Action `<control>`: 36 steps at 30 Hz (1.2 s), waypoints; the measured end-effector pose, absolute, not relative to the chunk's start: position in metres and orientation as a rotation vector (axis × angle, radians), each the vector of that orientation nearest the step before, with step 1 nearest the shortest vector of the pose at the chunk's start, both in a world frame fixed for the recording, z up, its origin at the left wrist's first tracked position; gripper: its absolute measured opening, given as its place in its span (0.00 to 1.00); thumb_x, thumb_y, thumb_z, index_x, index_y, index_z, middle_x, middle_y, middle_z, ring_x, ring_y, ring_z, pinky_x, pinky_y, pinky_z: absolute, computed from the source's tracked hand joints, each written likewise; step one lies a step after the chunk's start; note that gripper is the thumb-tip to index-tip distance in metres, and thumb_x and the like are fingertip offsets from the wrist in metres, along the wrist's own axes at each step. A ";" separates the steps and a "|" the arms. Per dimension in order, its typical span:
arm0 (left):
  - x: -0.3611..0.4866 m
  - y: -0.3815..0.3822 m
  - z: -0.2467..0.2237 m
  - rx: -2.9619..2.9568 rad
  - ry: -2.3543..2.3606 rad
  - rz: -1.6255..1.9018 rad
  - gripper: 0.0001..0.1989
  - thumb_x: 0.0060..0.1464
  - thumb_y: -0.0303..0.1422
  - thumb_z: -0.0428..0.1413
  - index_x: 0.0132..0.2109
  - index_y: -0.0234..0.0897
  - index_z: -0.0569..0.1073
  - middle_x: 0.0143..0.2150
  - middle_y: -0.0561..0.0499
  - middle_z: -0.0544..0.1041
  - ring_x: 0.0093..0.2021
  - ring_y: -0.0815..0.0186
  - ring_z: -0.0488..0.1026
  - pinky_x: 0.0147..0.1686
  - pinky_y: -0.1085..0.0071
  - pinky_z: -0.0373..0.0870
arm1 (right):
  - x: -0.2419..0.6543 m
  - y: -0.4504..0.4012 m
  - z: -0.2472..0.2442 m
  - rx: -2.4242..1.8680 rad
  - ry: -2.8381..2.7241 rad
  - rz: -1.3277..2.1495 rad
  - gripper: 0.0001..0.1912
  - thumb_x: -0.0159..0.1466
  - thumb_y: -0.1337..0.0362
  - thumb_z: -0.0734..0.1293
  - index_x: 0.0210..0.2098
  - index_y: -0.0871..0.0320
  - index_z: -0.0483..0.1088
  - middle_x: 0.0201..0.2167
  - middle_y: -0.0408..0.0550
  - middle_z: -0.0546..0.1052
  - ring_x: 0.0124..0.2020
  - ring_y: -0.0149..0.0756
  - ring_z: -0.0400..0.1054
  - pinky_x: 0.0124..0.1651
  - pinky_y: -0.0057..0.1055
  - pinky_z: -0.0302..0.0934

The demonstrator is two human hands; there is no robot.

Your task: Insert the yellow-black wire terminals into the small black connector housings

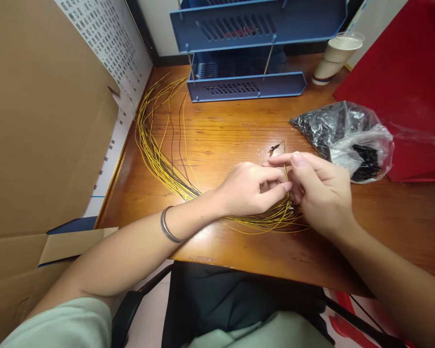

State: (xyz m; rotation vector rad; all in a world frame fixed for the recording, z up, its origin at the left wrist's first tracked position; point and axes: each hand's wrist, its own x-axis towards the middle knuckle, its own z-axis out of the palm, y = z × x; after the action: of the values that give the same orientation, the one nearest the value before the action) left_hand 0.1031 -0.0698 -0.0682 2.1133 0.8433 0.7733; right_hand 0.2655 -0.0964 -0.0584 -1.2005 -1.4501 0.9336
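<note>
Near the front of the wooden desk [217,140], my left hand [252,188] pinches a thin yellow wire [285,170] between thumb and fingers. Close against it, my right hand [324,193] is closed around the same stretch of wire, thumb upward; its inner fingers are partly hidden. Above the fingers the wire bends over to a small dark end piece [274,149]. Below both hands lies a bundle of yellow and black wires [264,220]. It runs under my left forearm and curves away to the back left.
A clear plastic bag [342,130] of small black pieces lies to the right, before a red panel [413,96]. Behind stand a blue tray rack [246,87] and a paper cup [335,58]. A large cardboard box [47,121] fills the left side.
</note>
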 end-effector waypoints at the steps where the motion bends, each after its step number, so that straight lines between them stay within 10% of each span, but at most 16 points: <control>1: 0.103 -0.070 -0.069 2.112 0.837 0.776 0.15 0.65 0.37 0.51 0.29 0.38 0.72 0.24 0.53 0.72 0.26 0.69 0.66 0.29 0.71 0.63 | 0.266 -0.097 -0.058 -1.200 -1.440 0.940 0.22 0.70 0.45 0.66 0.37 0.54 0.82 0.36 0.51 0.82 0.42 0.43 0.79 0.39 0.36 0.71; 13: 0.106 -0.070 -0.066 1.441 0.614 0.813 0.11 0.59 0.31 0.54 0.28 0.37 0.67 0.23 0.53 0.74 0.23 0.73 0.70 0.25 0.74 0.67 | 0.268 -0.094 -0.059 -1.189 -1.511 0.906 0.18 0.71 0.50 0.65 0.42 0.55 0.81 0.28 0.48 0.77 0.44 0.45 0.77 0.41 0.37 0.70; 18: 0.107 -0.062 -0.073 1.309 0.558 0.986 0.16 0.61 0.39 0.56 0.28 0.37 0.67 0.20 0.54 0.73 0.20 0.74 0.66 0.24 0.74 0.63 | 0.266 -0.093 -0.061 -1.160 -1.537 0.917 0.15 0.72 0.53 0.66 0.43 0.55 0.81 0.15 0.38 0.59 0.38 0.42 0.76 0.42 0.37 0.70; 27: 0.110 -0.054 -0.073 1.271 0.718 1.061 0.27 0.62 0.54 0.58 0.26 0.37 0.67 0.19 0.55 0.71 0.18 0.75 0.61 0.21 0.72 0.57 | 0.267 -0.092 -0.066 -1.166 -1.555 0.966 0.15 0.72 0.54 0.65 0.46 0.54 0.81 0.16 0.38 0.56 0.37 0.40 0.74 0.43 0.35 0.69; 36: 0.111 -0.059 -0.074 1.384 0.684 1.061 0.21 0.64 0.42 0.61 0.26 0.34 0.70 0.23 0.56 0.71 0.26 0.76 0.68 0.35 0.75 0.68 | 0.269 -0.092 -0.067 -1.153 -1.467 0.973 0.17 0.70 0.52 0.68 0.50 0.55 0.80 0.28 0.46 0.77 0.44 0.43 0.78 0.46 0.40 0.74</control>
State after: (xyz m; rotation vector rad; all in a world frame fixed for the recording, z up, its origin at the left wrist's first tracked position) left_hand 0.1115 -0.0589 -0.0736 1.3838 0.6843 1.0606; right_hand 0.2685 -0.0919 -0.0666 -1.1526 -1.4675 0.9732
